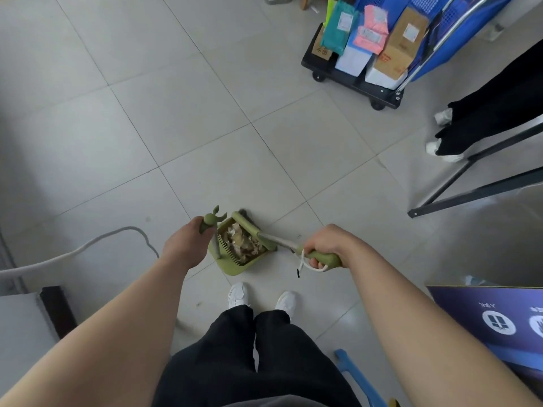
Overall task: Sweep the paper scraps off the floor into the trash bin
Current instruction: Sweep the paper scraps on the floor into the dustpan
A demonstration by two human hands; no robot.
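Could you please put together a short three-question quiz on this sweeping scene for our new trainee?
1. True or false: the paper scraps lie in the dustpan.
2. Which hand holds the broom handle: A left, B right?
3. What stands loaded on the cart?

Key: 1 true. 2 B; the right hand closes its grip there, while the left hand holds the dustpan handle. 3 parcels.

Pale grey tiled floor (176, 118) all round me, thin dark grout lines, soft even light. Black wheeled cart (349, 80) far right, stacked with parcels (402, 39), blue crate (458, 13) behind it. Dark metal table frame (470, 195) on my right. Grey cable (88, 245) snaking across floor on my left. Purple printed board (499, 318) low right.
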